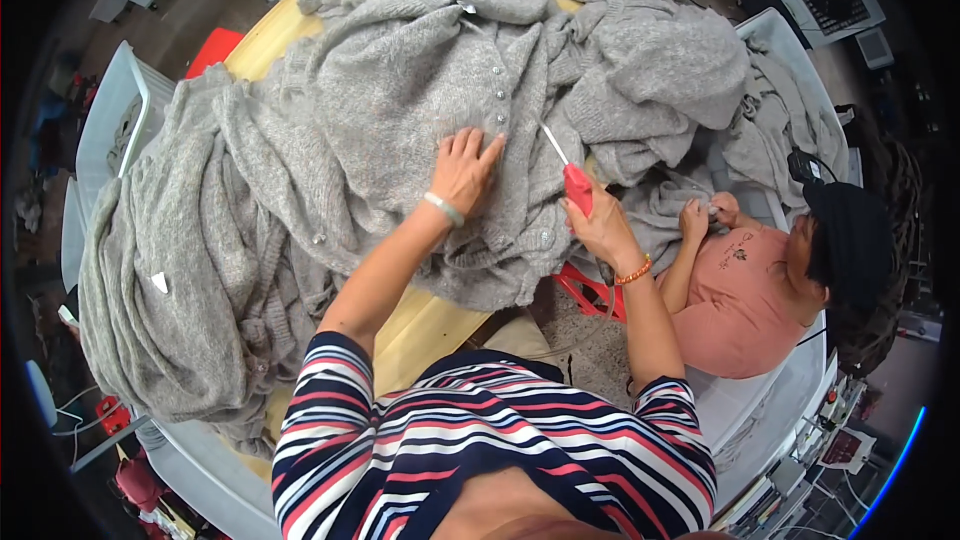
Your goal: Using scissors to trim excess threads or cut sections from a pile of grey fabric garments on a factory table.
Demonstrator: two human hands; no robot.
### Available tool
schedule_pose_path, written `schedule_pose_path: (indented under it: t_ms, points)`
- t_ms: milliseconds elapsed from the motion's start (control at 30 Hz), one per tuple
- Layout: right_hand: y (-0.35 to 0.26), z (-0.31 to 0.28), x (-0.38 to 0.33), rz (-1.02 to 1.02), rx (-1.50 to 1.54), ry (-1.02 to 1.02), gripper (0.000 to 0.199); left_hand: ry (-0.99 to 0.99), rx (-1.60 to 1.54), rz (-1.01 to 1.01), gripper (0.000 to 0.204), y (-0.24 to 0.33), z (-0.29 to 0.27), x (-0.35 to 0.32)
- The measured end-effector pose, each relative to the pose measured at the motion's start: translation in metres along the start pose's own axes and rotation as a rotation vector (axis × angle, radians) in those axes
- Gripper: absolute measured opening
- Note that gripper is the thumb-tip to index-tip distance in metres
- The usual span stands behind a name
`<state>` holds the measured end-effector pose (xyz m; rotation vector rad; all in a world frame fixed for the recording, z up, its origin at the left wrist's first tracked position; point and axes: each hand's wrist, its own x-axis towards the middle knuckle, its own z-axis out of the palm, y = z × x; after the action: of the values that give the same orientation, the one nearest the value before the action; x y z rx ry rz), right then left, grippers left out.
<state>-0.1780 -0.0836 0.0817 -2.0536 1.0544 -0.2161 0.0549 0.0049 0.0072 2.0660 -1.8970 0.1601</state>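
A grey knitted cardigan (390,105) with a row of shiny buttons lies spread in front of me. My left hand (464,174) rests flat on it beside the buttons, fingers stretched out. In my right hand (606,230) is a red-handled tool (577,186) with a thin metal rod. The rod points up and left, its tip close to the knit right of the buttons; I cannot tell whether it touches. A thin hose (608,305) hangs below this hand and seems to run from the tool.
Grey knitwear (170,280) is heaped at left, with more (650,60) at right, over a wooden table (415,335). Close on my right, a person (745,280) in a pink top handles grey knit. White bins (148,105) flank the table; a red stool (575,290) shows under the edge.
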Motion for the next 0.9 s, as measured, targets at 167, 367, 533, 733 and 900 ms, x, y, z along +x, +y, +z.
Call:
schedule_pose_path:
  t_ms: [167,367,533,733,900]
  points:
    - [-0.015,-0.013,-0.021,-0.046,-0.214,-0.144,0.051,-0.293,-0.248,0.059,0.036,-0.019,-0.005,0.017]
    - [-0.017,-0.010,-0.009,0.020,-0.196,-0.103,0.049,-0.015,-0.069,0.074,0.056,-0.038,0.016,0.081]
    - [-0.026,-0.021,0.024,0.025,-0.295,-0.092,0.046,-0.331,0.160,0.103,0.073,-0.041,0.051,0.092]
    - [-0.021,-0.026,0.029,-0.044,-0.430,-0.260,0.040,-0.287,0.024,0.177,0.070,-0.047,0.040,0.073]
    - [-0.024,-0.030,-0.003,-0.009,-0.368,-0.431,0.039,-0.311,-0.026,0.258,0.058,-0.037,0.027,0.030]
